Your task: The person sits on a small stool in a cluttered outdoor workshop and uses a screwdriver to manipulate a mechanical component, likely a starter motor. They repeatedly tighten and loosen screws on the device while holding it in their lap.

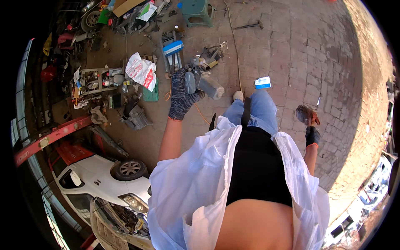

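Note:
My left hand (182, 95), in a dark grey knit glove, is closed around a grey metal part with a cylindrical housing (211, 86) and a rounded oval end. It is held above the brick floor, left of my legs. Low on the right, my right hand (312, 136), also gloved, has its fingers mostly hidden. Just beyond it, against the hand, shows a reddish-brown ribbed object (306, 115); its kind is unclear, and the grip on it is too small to make out.
A blue box (173, 48) lies on a metal frame ahead. Tools and parts clutter the left, with a white-and-red bag (141, 70). A green stool (197, 12) stands far ahead. A hose (236, 46) crosses the floor. A white car (100, 175), hood raised, stands left.

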`<control>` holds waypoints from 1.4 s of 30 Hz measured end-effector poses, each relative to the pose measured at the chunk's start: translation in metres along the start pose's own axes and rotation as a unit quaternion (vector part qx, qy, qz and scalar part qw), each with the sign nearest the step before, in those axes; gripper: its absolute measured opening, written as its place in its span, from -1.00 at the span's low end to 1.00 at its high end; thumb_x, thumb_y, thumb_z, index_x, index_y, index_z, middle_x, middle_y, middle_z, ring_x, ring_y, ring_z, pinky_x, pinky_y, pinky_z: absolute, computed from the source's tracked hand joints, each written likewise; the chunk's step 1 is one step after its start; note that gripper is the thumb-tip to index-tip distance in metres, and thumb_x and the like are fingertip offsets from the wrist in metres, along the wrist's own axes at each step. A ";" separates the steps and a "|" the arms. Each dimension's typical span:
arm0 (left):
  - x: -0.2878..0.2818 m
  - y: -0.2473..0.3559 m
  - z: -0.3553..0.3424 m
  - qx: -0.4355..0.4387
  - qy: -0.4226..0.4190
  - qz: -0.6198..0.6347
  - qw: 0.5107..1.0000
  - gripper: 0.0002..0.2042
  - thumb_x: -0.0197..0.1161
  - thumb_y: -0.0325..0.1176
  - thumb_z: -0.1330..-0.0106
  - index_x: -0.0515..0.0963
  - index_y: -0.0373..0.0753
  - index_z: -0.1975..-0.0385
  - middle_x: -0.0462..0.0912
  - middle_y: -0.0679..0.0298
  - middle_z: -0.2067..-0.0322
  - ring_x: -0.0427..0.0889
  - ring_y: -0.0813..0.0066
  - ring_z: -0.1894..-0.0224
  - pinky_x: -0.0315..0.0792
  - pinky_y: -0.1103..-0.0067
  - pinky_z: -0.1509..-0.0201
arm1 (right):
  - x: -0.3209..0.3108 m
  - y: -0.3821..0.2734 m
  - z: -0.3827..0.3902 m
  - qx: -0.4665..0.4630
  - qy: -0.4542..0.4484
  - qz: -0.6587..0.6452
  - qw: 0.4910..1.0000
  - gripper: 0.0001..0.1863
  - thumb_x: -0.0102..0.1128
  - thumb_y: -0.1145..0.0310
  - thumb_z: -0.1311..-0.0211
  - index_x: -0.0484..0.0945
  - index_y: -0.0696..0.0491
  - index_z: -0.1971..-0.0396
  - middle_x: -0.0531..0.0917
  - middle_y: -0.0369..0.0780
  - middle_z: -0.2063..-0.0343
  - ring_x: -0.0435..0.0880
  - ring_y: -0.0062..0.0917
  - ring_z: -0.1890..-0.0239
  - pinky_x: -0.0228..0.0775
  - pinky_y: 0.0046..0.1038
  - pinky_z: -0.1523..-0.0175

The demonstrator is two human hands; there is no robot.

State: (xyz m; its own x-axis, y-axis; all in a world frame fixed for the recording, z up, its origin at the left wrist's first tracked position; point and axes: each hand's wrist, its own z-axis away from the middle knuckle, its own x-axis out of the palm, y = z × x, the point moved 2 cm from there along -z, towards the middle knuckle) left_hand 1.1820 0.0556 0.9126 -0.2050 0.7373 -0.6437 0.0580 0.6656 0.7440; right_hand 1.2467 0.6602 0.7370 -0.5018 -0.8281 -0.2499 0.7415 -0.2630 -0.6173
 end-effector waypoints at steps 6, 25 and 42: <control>0.016 -0.009 -0.197 0.044 -0.083 0.026 0.995 -0.20 0.39 -0.49 0.37 0.25 -0.20 -0.08 0.34 0.19 0.04 0.35 0.28 -0.02 0.24 0.41 -0.13 | 0.078 -0.065 -0.057 0.010 0.016 -0.036 0.999 -0.82 0.04 0.30 -0.11 0.52 0.08 0.54 0.50 -0.34 0.72 0.32 -0.70 0.80 0.12 -0.64 0.70; 0.078 -0.034 -0.762 0.131 -0.185 -0.068 0.972 -0.17 0.45 -0.44 0.31 0.20 -0.22 -0.12 0.30 0.20 -0.05 0.29 0.32 -0.11 0.19 0.40 -0.19 | 0.372 -0.364 -0.223 0.041 0.051 -0.165 0.984 -0.80 0.07 0.30 -0.07 0.40 0.14 0.43 0.53 -0.22 0.62 0.38 -0.64 0.75 0.15 -0.61 0.67; 0.316 -0.157 -1.090 0.035 -0.432 0.072 0.898 -0.24 0.34 -0.41 0.20 0.19 -0.25 -0.14 0.35 0.22 -0.02 0.35 0.38 -0.04 0.22 0.50 -0.14 | 0.606 -0.340 -0.190 0.221 0.261 -0.348 0.873 -0.81 0.04 0.34 -0.10 0.45 0.17 0.41 0.53 -0.24 0.65 0.37 -0.66 0.77 0.15 -0.65 0.69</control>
State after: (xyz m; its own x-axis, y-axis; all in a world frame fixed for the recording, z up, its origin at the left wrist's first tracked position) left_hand 0.0432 0.0584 0.7883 0.6435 0.6101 -0.4621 0.0903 0.5390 0.8374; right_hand 0.6061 0.3420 0.6539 -0.9484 -0.0833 -0.3060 0.2174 -0.8732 -0.4361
